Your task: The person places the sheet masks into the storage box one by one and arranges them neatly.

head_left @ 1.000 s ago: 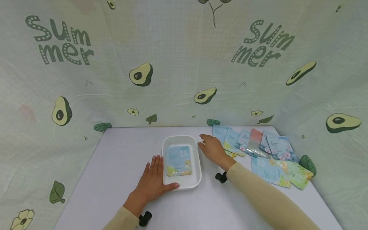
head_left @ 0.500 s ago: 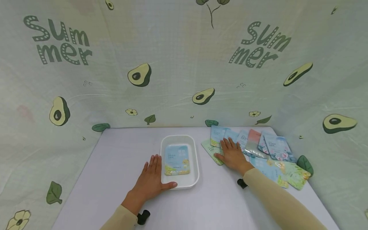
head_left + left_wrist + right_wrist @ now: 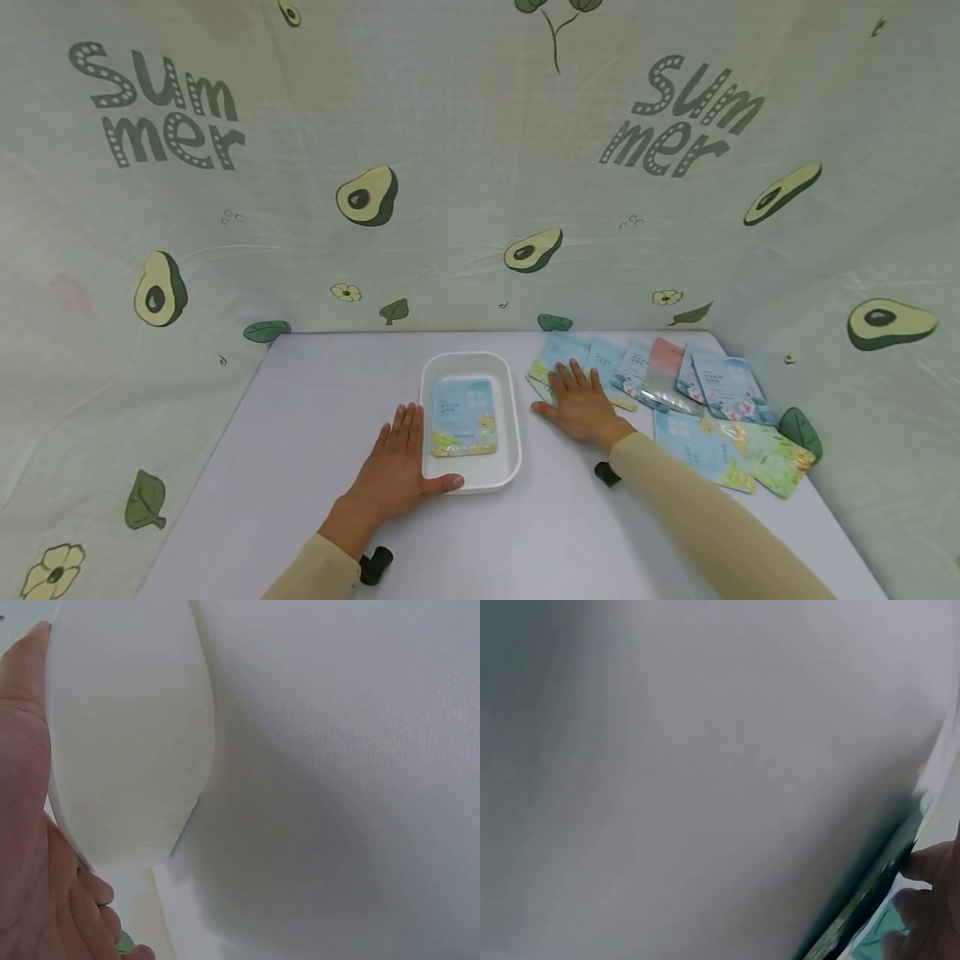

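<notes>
A white plastic tray (image 3: 471, 481) stands on the table with one flat light-blue floral sachet (image 3: 463, 417) lying inside it. My left hand (image 3: 393, 467) rests along the tray's left side, fingers straight, thumb over the near rim; the left wrist view shows the palm against the tray wall (image 3: 135, 735). At the right, my right hand (image 3: 581, 408) lies with spread fingers on a blue sachet (image 3: 564, 347), which overlaps a green sachet (image 3: 537, 385). The right wrist view shows fingertips (image 3: 926, 862) at a sachet's edge; how firmly they touch it I cannot tell.
Several more sachets overlap along the back right, among them a pink-and-silver one (image 3: 663, 379) and a floral one (image 3: 735, 387). Nearer lie a blue sachet (image 3: 693, 450) and a green one (image 3: 780, 454). A printed cloth (image 3: 450, 125) hangs behind the white table (image 3: 330, 375).
My right hand has gone from beside the tray to the sachets, then slightly left. The blue sachet under it has shifted left and nearer over the green one. My left hand stays put.
</notes>
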